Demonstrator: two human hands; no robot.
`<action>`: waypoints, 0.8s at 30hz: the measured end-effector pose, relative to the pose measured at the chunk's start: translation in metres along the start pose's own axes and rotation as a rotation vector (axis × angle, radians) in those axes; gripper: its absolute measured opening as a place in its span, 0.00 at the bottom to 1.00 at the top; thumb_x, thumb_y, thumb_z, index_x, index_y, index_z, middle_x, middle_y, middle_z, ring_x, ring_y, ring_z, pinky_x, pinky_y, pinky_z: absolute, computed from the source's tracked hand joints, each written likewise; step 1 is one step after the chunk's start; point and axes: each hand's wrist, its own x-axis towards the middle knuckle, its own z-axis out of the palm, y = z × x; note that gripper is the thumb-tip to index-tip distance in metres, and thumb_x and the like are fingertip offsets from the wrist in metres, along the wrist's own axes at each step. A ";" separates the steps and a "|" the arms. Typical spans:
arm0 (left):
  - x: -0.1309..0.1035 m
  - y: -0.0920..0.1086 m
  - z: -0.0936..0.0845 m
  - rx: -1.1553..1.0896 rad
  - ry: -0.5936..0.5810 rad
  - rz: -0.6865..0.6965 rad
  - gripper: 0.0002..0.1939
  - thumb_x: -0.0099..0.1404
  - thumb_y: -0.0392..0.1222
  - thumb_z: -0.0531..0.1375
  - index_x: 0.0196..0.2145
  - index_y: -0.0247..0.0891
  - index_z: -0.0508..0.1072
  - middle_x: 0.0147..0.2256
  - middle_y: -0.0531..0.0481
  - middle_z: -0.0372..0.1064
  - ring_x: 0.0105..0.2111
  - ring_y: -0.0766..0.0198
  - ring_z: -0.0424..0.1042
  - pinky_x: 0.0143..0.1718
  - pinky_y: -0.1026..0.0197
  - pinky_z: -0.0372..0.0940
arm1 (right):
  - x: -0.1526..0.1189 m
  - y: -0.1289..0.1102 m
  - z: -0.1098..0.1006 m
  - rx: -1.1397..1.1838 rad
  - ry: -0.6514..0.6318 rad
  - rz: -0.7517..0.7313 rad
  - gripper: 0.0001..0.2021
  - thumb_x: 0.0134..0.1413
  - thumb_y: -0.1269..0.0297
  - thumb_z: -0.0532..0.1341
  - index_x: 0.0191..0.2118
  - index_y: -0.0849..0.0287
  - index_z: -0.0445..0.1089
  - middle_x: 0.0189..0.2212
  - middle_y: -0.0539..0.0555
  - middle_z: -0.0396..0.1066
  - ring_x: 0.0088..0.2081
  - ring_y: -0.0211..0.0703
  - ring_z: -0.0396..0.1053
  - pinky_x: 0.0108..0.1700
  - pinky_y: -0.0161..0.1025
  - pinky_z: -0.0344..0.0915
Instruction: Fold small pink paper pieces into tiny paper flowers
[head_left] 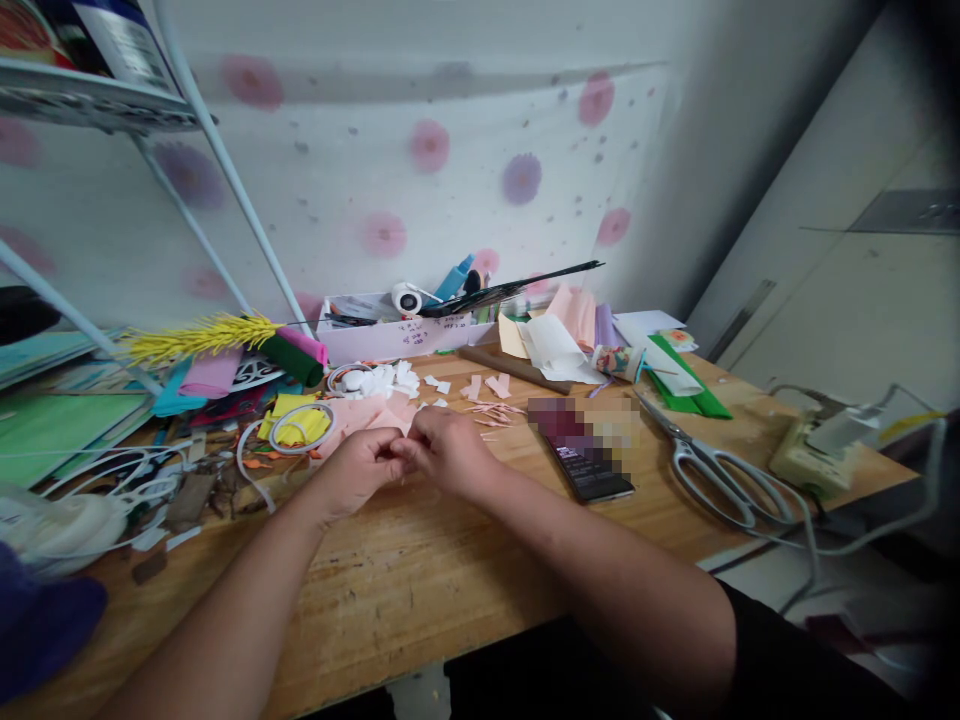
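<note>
Over the wooden table, my left hand and my right hand meet with their fingertips pinched together. Whatever is between the fingers is too small or hidden to make out. Just behind them lies light pink crepe paper, partly covered by my hands. Thin twisted pink strips are spread to the right of my right hand. Small pink cut pieces rest beyond those strips, and a heap of white pieces sits to their left.
A phone and large scissors lie to the right, near a power strip with cables. White wire coils, yellow paper and scraps crowd the left. Behind stand a white box, crepe rolls and a shelf rack.
</note>
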 end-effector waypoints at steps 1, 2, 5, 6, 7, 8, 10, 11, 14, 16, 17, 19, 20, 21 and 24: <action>0.000 0.000 0.000 -0.009 -0.014 0.003 0.11 0.51 0.43 0.58 0.20 0.34 0.61 0.20 0.56 0.55 0.22 0.71 0.54 0.23 0.67 0.52 | 0.000 0.000 0.001 -0.004 0.002 0.001 0.10 0.47 0.63 0.59 0.20 0.61 0.61 0.20 0.48 0.59 0.24 0.32 0.55 0.26 0.30 0.50; 0.000 0.001 0.001 -0.017 -0.026 0.008 0.11 0.50 0.43 0.58 0.20 0.34 0.62 0.20 0.56 0.55 0.23 0.70 0.55 0.23 0.67 0.53 | 0.000 0.000 0.001 -0.002 0.004 0.003 0.11 0.46 0.63 0.59 0.20 0.61 0.61 0.19 0.48 0.59 0.23 0.32 0.55 0.26 0.30 0.50; 0.000 0.000 0.002 -0.021 -0.012 0.011 0.10 0.50 0.42 0.58 0.19 0.34 0.62 0.20 0.56 0.56 0.23 0.70 0.55 0.24 0.67 0.53 | 0.001 0.003 0.003 0.062 0.006 0.035 0.13 0.45 0.61 0.60 0.19 0.62 0.60 0.18 0.47 0.59 0.23 0.31 0.55 0.25 0.30 0.50; 0.001 -0.001 0.003 -0.021 0.012 0.008 0.10 0.50 0.42 0.59 0.20 0.34 0.63 0.20 0.56 0.57 0.23 0.70 0.56 0.23 0.67 0.53 | 0.001 0.004 0.004 0.102 0.011 0.056 0.13 0.45 0.60 0.60 0.19 0.62 0.60 0.18 0.47 0.59 0.23 0.31 0.55 0.25 0.30 0.51; 0.002 -0.002 0.003 -0.026 0.043 0.007 0.09 0.50 0.42 0.59 0.21 0.34 0.64 0.21 0.56 0.57 0.23 0.70 0.56 0.23 0.67 0.53 | 0.001 0.006 0.004 0.151 0.018 0.083 0.13 0.45 0.59 0.59 0.20 0.62 0.61 0.19 0.47 0.60 0.24 0.31 0.56 0.26 0.29 0.52; 0.002 -0.002 0.003 -0.038 0.078 0.013 0.09 0.50 0.42 0.59 0.22 0.34 0.65 0.21 0.55 0.58 0.23 0.69 0.57 0.23 0.67 0.54 | 0.001 0.007 0.005 0.207 0.022 0.110 0.12 0.46 0.57 0.59 0.23 0.61 0.62 0.20 0.48 0.61 0.24 0.31 0.58 0.26 0.29 0.53; 0.004 -0.004 0.002 -0.085 0.139 0.036 0.08 0.51 0.43 0.59 0.25 0.34 0.67 0.23 0.54 0.61 0.25 0.69 0.59 0.26 0.67 0.56 | 0.001 0.009 0.006 0.321 0.009 0.152 0.12 0.49 0.55 0.55 0.30 0.61 0.62 0.24 0.49 0.64 0.26 0.32 0.60 0.27 0.29 0.55; 0.004 -0.004 0.001 -0.122 0.175 0.048 0.08 0.52 0.43 0.59 0.25 0.34 0.67 0.24 0.54 0.62 0.26 0.68 0.60 0.27 0.66 0.57 | 0.001 0.010 0.007 0.367 -0.013 0.164 0.12 0.51 0.55 0.53 0.33 0.60 0.62 0.26 0.49 0.65 0.27 0.32 0.61 0.28 0.29 0.56; 0.005 -0.005 -0.001 -0.268 0.287 0.060 0.07 0.52 0.42 0.59 0.26 0.35 0.66 0.25 0.54 0.63 0.27 0.69 0.62 0.29 0.66 0.58 | 0.000 0.010 0.011 0.412 -0.070 0.185 0.12 0.50 0.57 0.54 0.38 0.59 0.61 0.27 0.49 0.66 0.26 0.32 0.62 0.28 0.30 0.57; 0.004 -0.005 -0.001 -0.353 0.324 0.055 0.08 0.52 0.41 0.59 0.28 0.35 0.67 0.25 0.53 0.64 0.27 0.69 0.64 0.30 0.65 0.59 | 0.000 0.011 0.016 0.394 -0.044 0.219 0.13 0.47 0.59 0.57 0.38 0.59 0.61 0.25 0.48 0.65 0.25 0.32 0.61 0.27 0.30 0.57; 0.004 -0.005 -0.001 -0.381 0.323 0.052 0.08 0.52 0.41 0.59 0.29 0.34 0.67 0.26 0.53 0.65 0.27 0.68 0.64 0.30 0.65 0.59 | 0.000 0.012 0.018 0.396 -0.020 0.233 0.12 0.46 0.60 0.58 0.38 0.59 0.62 0.24 0.48 0.65 0.25 0.32 0.62 0.27 0.30 0.57; 0.004 -0.005 0.000 -0.412 0.310 0.050 0.08 0.52 0.40 0.59 0.30 0.34 0.67 0.28 0.51 0.66 0.29 0.68 0.66 0.32 0.64 0.60 | 0.000 0.015 0.021 0.439 0.018 0.251 0.10 0.47 0.62 0.58 0.36 0.60 0.63 0.25 0.48 0.66 0.26 0.32 0.62 0.28 0.30 0.58; 0.003 -0.004 0.000 -0.420 0.312 0.053 0.08 0.52 0.39 0.60 0.30 0.34 0.67 0.29 0.51 0.66 0.30 0.68 0.66 0.32 0.65 0.60 | 0.001 0.016 0.021 0.471 0.024 0.258 0.09 0.47 0.62 0.58 0.34 0.60 0.64 0.26 0.49 0.67 0.26 0.33 0.63 0.29 0.30 0.59; 0.003 -0.004 0.000 -0.425 0.315 0.057 0.08 0.52 0.39 0.60 0.30 0.34 0.66 0.29 0.52 0.66 0.29 0.68 0.66 0.32 0.65 0.60 | 0.001 0.017 0.022 0.503 0.023 0.264 0.08 0.47 0.62 0.58 0.33 0.61 0.64 0.26 0.50 0.67 0.27 0.33 0.64 0.29 0.30 0.59; 0.003 -0.003 0.001 -0.411 0.315 0.064 0.08 0.51 0.38 0.60 0.31 0.36 0.65 0.27 0.54 0.65 0.28 0.70 0.65 0.30 0.67 0.59 | 0.002 0.019 0.023 0.568 0.014 0.278 0.08 0.46 0.62 0.58 0.30 0.62 0.65 0.26 0.51 0.68 0.27 0.33 0.64 0.29 0.30 0.60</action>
